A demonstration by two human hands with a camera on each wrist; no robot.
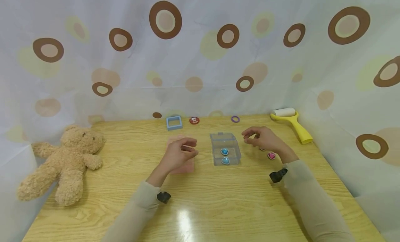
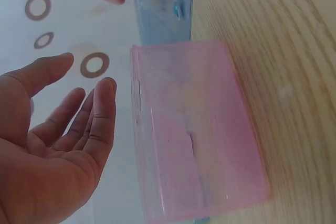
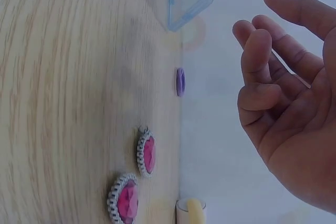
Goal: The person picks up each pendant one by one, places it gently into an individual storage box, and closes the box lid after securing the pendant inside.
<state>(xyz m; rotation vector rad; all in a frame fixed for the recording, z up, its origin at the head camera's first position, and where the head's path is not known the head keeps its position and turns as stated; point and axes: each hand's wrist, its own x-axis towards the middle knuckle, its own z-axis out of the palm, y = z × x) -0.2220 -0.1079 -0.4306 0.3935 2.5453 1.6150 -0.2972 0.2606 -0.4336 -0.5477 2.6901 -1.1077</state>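
My left hand hovers over a translucent pink plastic box, thumb and fingers apart with nothing between them. Just right of that box stands a clear bluish box with its lid raised. Two blue gems with silvery rims lie in it, a rear gem and a front gem. On the other side of the clear box, my right hand hangs in the air, fingers loosely bent and holding nothing. Below it on the table lie two pink gems, a nearer gem and a farther gem.
At the left sits a teddy bear. Along the back edge lie a blue square frame, a red round piece and a purple ring. A yellow-handled lint roller rests at the back right. A patterned curtain encloses the table.
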